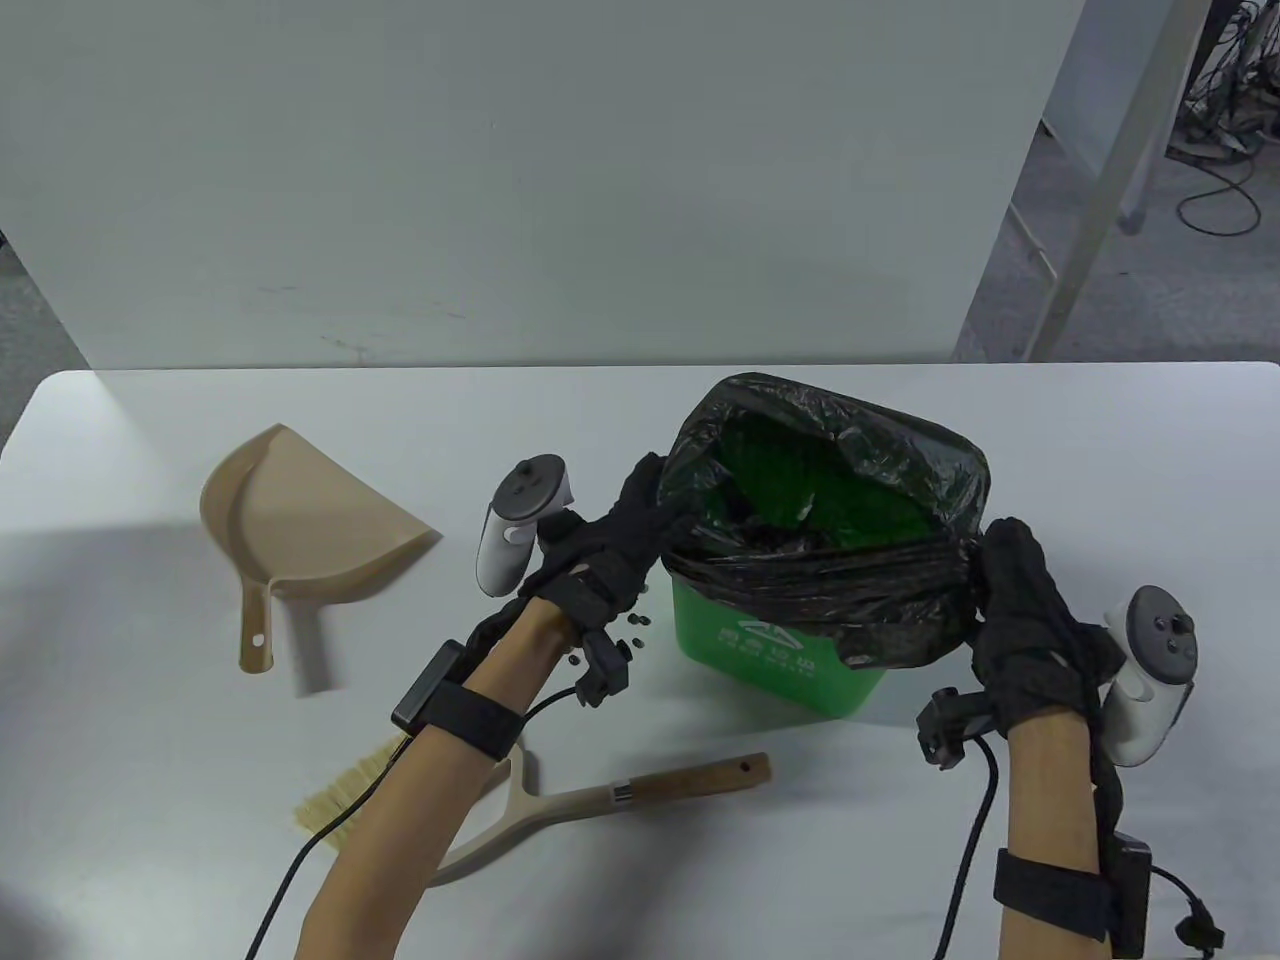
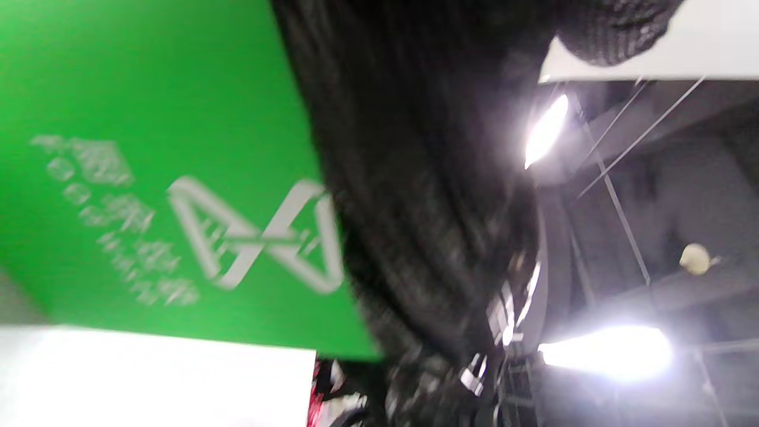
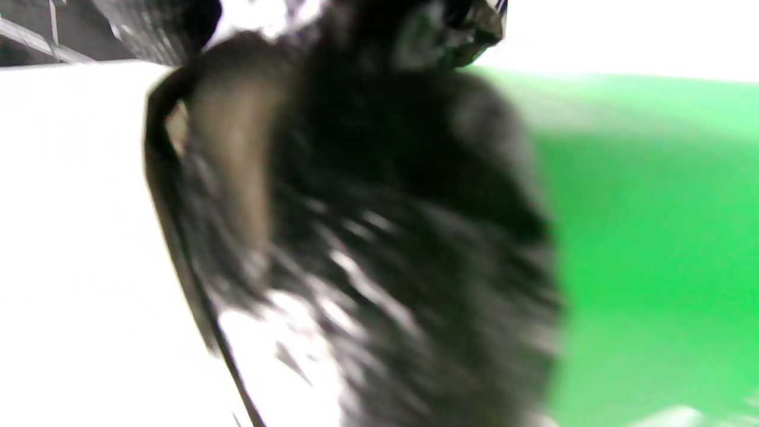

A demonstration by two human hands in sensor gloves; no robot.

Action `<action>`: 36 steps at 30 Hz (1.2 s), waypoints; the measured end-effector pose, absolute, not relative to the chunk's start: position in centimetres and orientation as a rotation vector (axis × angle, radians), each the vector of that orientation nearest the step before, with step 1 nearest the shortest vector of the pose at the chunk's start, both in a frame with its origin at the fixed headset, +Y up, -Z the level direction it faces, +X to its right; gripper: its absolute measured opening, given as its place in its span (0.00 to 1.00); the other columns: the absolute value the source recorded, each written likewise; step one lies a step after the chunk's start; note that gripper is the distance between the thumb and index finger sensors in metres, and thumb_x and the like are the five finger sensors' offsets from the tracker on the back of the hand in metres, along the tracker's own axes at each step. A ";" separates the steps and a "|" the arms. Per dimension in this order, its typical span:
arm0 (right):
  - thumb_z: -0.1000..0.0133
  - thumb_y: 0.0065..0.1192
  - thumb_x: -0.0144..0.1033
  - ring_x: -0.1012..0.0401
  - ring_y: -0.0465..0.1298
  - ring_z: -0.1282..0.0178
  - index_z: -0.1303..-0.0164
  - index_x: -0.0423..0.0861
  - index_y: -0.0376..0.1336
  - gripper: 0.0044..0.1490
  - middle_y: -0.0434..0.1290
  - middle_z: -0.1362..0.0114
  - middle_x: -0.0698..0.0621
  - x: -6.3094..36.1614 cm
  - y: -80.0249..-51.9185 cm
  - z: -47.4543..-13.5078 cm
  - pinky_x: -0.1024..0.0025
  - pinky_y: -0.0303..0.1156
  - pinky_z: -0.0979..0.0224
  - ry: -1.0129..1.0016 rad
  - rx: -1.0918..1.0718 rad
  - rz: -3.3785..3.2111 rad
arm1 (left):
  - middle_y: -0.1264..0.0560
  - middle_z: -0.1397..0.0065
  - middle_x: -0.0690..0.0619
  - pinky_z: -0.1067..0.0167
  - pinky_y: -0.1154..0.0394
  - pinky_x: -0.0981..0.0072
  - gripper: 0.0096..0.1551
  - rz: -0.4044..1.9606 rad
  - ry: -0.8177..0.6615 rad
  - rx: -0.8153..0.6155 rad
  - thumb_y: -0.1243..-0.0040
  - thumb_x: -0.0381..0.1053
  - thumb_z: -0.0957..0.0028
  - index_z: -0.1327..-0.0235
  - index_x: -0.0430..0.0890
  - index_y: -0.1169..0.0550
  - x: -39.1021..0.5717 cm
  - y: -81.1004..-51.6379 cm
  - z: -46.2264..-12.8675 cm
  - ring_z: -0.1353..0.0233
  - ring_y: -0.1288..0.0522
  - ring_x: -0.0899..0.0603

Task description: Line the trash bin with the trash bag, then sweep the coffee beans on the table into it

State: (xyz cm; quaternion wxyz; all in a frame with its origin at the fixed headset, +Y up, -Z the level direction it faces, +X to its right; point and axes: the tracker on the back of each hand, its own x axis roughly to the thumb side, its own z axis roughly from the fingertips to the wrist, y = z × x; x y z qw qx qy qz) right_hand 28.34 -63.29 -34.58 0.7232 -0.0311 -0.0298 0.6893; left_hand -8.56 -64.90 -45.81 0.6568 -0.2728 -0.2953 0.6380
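1. Standing on the white bench (image 1: 150, 450), the green trash bin (image 1: 770, 640) wears the black trash bag (image 1: 830, 560), folded over its rim.
2. Left hand (image 1: 610, 550) and right hand (image 1: 1020, 610) each pinch bag edge; lining looks nearly done.
3. Next: brush (image 1: 560, 800), dustpan (image 1: 290, 530), then coffee beans (image 1: 635, 625).

A white partition (image 1: 500, 180) stands behind the table; cables (image 1: 1215, 200) lie on the floor.

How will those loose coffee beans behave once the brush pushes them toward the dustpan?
The coffee beans look small, rounded and separate, so they will probably roll and scatter rather than slide together. They seem light, so a hard stroke of the brush may flick them past the dustpan.
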 end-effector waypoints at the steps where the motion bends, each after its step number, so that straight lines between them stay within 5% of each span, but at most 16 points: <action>1: 0.33 0.42 0.59 0.18 0.37 0.25 0.16 0.24 0.27 0.62 0.29 0.17 0.14 28.3 -63.6 -34.5 0.15 0.37 0.39 -0.034 -0.057 1.540 | 0.81 0.18 0.28 0.38 0.69 0.11 0.75 1.452 -0.674 -0.620 0.50 0.75 0.35 0.27 0.33 0.81 -8.5 -65.0 -45.6 0.18 0.75 0.17; 9: 0.34 0.44 0.60 0.18 0.36 0.25 0.17 0.23 0.26 0.65 0.28 0.17 0.14 28.3 -65.2 -33.9 0.14 0.36 0.39 0.082 0.020 1.537 | 0.81 0.17 0.33 0.38 0.71 0.12 0.79 1.311 -0.716 -0.584 0.47 0.78 0.45 0.27 0.37 0.81 -9.0 -66.3 -44.9 0.17 0.76 0.19; 21: 0.35 0.47 0.62 0.18 0.33 0.26 0.18 0.21 0.25 0.69 0.25 0.18 0.14 28.8 -64.9 -33.5 0.14 0.34 0.39 0.095 0.105 1.507 | 0.73 0.13 0.33 0.33 0.63 0.12 0.72 1.067 -0.544 -0.507 0.41 0.69 0.39 0.21 0.37 0.74 -8.7 -68.1 -45.1 0.14 0.65 0.20; 36: 0.34 0.42 0.61 0.18 0.35 0.25 0.15 0.24 0.29 0.63 0.30 0.16 0.15 27.5 -57.6 -31.6 0.15 0.35 0.39 -0.310 -0.061 1.868 | 0.69 0.11 0.32 0.36 0.65 0.10 0.69 1.019 -0.571 -0.423 0.46 0.73 0.40 0.16 0.36 0.68 -11.4 -65.7 -44.1 0.15 0.65 0.18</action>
